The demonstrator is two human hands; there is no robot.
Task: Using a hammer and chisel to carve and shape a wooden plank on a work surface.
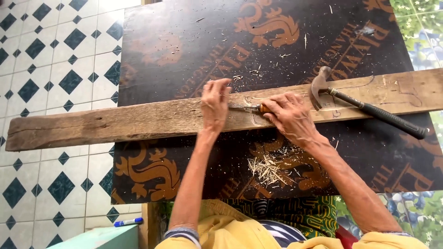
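A long weathered wooden plank [115, 122] lies across a dark printed board [184, 50]. My right hand [290, 115] grips the orange handle of a chisel [251, 109], whose metal blade points left along the plank. My left hand [215, 106] rests on the plank, its fingers steadying the blade's tip. Pencil outlines and shallow carved lines show on the wood beside the chisel. A claw hammer [369, 109] with a black handle lies on the plank to the right of my right hand, untouched.
Pale wood shavings [267, 169] lie on the dark board near my body, with smaller chips [251, 71] beyond the plank. A black-and-white tiled floor [46, 60] spreads at left. A blue marker [128, 222] rests on a pale green surface [99, 237] at bottom left.
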